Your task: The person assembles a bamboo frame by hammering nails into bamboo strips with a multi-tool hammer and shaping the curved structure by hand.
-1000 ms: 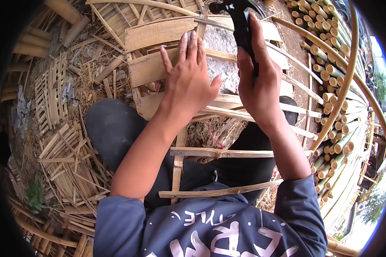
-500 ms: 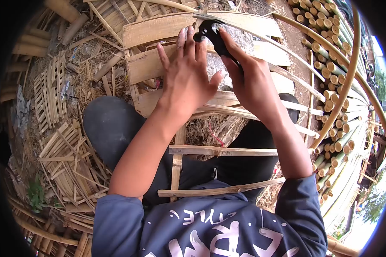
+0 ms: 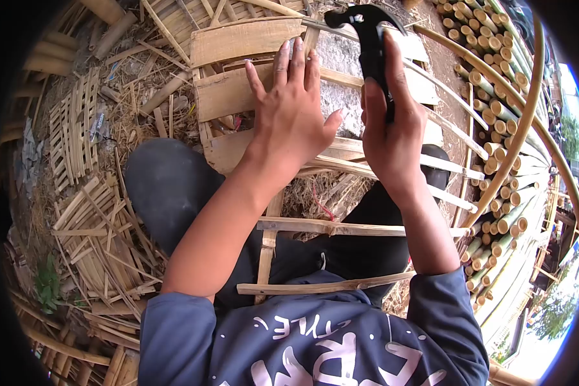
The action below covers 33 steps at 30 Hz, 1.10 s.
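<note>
My right hand is wrapped round the handle of a black claw hammer, its head raised at the far side of the work. The left hand rests with fingers spread over a bamboo frame, its fingertips at a wide bamboo strip. Another wide strip lies beyond it. Under the frame, between my hands, is a rough grey block. Thin bamboo slats cross the frame nearer my body. Any nail at the left fingertips is too small to make out.
Stacked bamboo poles fill the right side, with a curved bamboo pole in front of them. Split bamboo pieces and a small woven panel lie on the straw-covered ground at left. My knee is beside the frame.
My right hand has lifted the hammer away from the left fingertips, to the right and back. The left hand has shifted slightly right and stays spread on the frame.
</note>
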### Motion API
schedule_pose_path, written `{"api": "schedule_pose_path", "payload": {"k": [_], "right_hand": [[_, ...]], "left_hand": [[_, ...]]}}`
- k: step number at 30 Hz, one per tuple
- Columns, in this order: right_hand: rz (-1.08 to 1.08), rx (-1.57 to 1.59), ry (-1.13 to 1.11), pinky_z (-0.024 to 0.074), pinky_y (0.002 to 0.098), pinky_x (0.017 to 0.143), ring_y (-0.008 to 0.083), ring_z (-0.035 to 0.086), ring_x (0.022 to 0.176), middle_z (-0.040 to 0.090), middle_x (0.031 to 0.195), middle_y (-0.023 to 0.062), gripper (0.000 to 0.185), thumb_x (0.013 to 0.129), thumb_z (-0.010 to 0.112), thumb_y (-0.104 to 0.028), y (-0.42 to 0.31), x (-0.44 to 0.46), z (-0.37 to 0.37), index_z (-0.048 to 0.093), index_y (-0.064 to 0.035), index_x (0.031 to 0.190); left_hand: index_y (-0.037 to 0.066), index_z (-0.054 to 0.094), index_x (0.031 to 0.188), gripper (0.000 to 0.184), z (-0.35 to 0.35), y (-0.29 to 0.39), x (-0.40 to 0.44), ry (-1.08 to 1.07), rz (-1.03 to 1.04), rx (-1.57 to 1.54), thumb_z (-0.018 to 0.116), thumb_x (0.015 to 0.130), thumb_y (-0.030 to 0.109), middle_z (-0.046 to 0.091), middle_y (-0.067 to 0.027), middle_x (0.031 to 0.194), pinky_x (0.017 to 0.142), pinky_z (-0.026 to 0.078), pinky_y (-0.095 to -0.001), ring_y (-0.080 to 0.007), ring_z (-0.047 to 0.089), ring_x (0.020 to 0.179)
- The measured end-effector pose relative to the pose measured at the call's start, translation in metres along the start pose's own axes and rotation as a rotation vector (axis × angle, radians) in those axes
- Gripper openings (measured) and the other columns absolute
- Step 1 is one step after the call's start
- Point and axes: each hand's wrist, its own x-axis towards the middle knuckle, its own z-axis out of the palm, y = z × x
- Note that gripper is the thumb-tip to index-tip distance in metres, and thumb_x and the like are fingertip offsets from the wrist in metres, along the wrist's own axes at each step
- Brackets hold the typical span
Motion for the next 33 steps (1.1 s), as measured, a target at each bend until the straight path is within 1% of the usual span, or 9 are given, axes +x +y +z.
{"api": "schedule_pose_path", "payload": {"k": [2,5,8,10,12,15,24,26,33], "right_hand": [[0.09,-0.171,-0.265,0.0537,0.0382,0.084,0.0359,0.069,0.107,0.068,0.111,0.03,0.05,0.098,0.056,-0.004,0.003,0.003,-0.006,0.047,-0.0073,0.147],[-0.019,-0.066,0.011,0.0518,0.029,0.065,0.0126,0.064,0.068,0.068,0.081,0.0121,0.05,0.1,0.055,-0.004,0.005,0.0,-0.007,0.047,-0.0084,0.149],[-0.037,-0.092,-0.027,0.0506,0.0272,0.065,0.0098,0.057,0.066,0.064,0.077,0.011,0.051,0.099,0.055,-0.003,0.015,0.0,-0.002,0.048,-0.0109,0.149],[-0.039,-0.215,-0.215,0.054,0.0339,0.081,0.0273,0.074,0.095,0.072,0.101,0.0247,0.052,0.097,0.058,-0.002,0.009,0.0,-0.014,0.049,-0.0108,0.148],[-0.007,-0.03,-0.007,0.0527,0.038,0.088,0.0405,0.064,0.11,0.067,0.114,0.0272,0.05,0.097,0.058,-0.003,-0.002,-0.001,-0.009,0.05,-0.0091,0.146],[0.041,-0.188,-0.253,0.0546,0.0364,0.082,0.0244,0.07,0.106,0.071,0.107,0.0264,0.05,0.099,0.057,-0.007,0.01,0.003,-0.008,0.047,-0.0094,0.148],[-0.031,-0.003,0.046,0.0539,0.0434,0.072,0.047,0.065,0.089,0.066,0.095,0.0305,0.048,0.095,0.06,-0.002,0.004,0.003,-0.001,0.053,-0.0057,0.142],[-0.003,-0.206,-0.232,0.0545,0.0407,0.072,0.0455,0.068,0.088,0.068,0.097,0.0296,0.049,0.096,0.059,-0.003,0.009,0.007,-0.007,0.05,-0.0056,0.144],[-0.062,-0.196,-0.185,0.0553,0.0393,0.075,0.0384,0.072,0.09,0.068,0.097,0.0302,0.047,0.096,0.056,-0.001,0.013,0.002,-0.005,0.051,-0.0052,0.143]], "left_hand": [[-0.003,0.028,0.153,0.089,-0.005,0.0,0.002,-0.053,-0.029,0.042,0.06,0.089,0.05,0.022,-0.0216,0.162,0.117,0.005,-0.0707,-0.0316,0.017,0.153],[-0.003,0.027,0.154,0.088,0.002,0.002,0.0,-0.006,-0.007,0.044,0.06,0.09,0.049,0.022,-0.0224,0.162,0.117,0.009,-0.0701,-0.0329,0.018,0.152],[-0.003,0.028,0.154,0.088,-0.004,0.002,0.003,-0.054,-0.029,0.051,0.061,0.09,0.048,0.022,-0.0218,0.162,0.117,0.008,-0.0703,-0.0331,0.018,0.152],[-0.003,0.031,0.153,0.087,-0.009,0.005,0.002,-0.108,-0.036,0.056,0.062,0.089,0.046,0.023,-0.022,0.162,0.117,0.008,-0.0712,-0.0328,0.018,0.152],[-0.004,0.033,0.151,0.085,0.002,0.003,0.002,0.002,-0.011,0.007,0.063,0.089,0.045,0.023,-0.0231,0.162,0.117,0.009,-0.0713,-0.0334,0.018,0.152],[-0.003,0.03,0.153,0.087,-0.006,0.003,0.002,-0.072,-0.024,0.048,0.061,0.089,0.048,0.022,-0.0218,0.163,0.117,0.008,-0.071,-0.0334,0.017,0.152],[-0.003,0.029,0.153,0.088,0.0,0.003,0.004,-0.01,-0.026,0.017,0.062,0.089,0.047,0.022,-0.0212,0.163,0.116,0.007,-0.0724,-0.0333,0.02,0.152],[-0.003,0.029,0.153,0.088,-0.001,0.0,0.003,0.001,-0.03,0.027,0.062,0.089,0.047,0.022,-0.0211,0.163,0.116,0.007,-0.0725,-0.0331,0.019,0.152],[-0.004,0.034,0.15,0.083,-0.003,0.001,0.001,-0.01,-0.02,-0.008,0.065,0.088,0.043,0.023,-0.0244,0.161,0.114,0.008,-0.0748,-0.0351,0.019,0.152]]}}
